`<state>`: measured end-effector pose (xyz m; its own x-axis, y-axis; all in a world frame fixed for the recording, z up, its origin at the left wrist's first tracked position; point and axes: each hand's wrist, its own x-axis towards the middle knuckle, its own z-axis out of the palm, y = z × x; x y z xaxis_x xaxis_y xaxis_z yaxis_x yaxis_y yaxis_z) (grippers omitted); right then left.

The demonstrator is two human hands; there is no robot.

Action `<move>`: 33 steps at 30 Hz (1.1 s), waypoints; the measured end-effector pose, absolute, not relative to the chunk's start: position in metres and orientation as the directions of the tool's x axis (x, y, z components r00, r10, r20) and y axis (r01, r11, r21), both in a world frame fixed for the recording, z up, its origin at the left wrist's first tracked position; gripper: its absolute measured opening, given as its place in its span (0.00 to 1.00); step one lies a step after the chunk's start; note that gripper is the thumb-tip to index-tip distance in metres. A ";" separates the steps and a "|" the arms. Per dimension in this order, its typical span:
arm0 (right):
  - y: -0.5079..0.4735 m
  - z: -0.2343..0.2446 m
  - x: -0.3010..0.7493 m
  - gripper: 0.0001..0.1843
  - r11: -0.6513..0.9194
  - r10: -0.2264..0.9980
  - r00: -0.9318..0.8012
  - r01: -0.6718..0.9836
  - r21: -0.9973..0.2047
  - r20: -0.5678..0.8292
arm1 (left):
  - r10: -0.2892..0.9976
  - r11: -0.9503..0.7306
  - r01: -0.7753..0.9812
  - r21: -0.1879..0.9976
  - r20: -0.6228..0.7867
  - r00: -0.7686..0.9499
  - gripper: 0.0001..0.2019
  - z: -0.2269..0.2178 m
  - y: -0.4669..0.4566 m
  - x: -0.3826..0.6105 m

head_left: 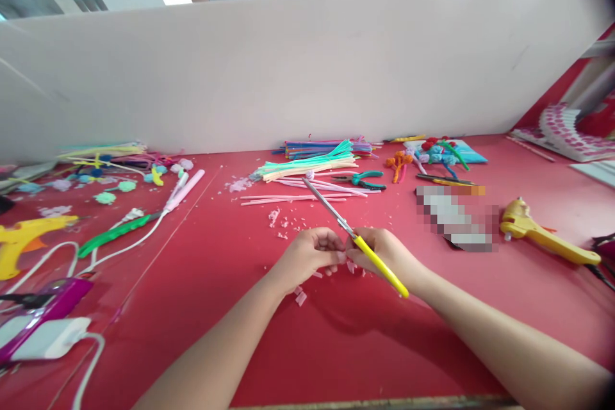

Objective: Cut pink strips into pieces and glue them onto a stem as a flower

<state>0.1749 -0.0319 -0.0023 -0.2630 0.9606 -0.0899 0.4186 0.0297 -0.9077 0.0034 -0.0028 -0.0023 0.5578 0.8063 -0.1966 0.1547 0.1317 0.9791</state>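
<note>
Low over the red table (230, 327), my left hand (312, 253) and my right hand (382, 250) meet at the fingertips. A pair of scissors (377, 262) with a yellow handle and long metal blades rests in my right hand, its tip pointing up and to the left. My left thumb and fingers are pinched together; whatever is between them is too small to make out. Pink fluffy bits (352, 266) show just under the fingertips. More pink scraps (300, 296) lie below my left hand, with pink crumbs scattered beyond it.
Bundled pipe cleaners (307, 163) and teal-handled pliers (360, 178) lie ahead. At right are fuzzy coloured shapes (435, 152) and a yellow glue gun (548, 234). Another glue gun (29, 237), a pink styling iron (185, 191) and white cables occupy the left. A white partition (288, 77) stands behind.
</note>
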 end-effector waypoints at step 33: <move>-0.032 -0.006 0.174 0.07 0.040 0.972 -0.225 0.423 -0.905 -0.062 | 0.904 -0.084 0.241 0.967 -0.027 0.426 0.06 -0.005 -0.011 0.008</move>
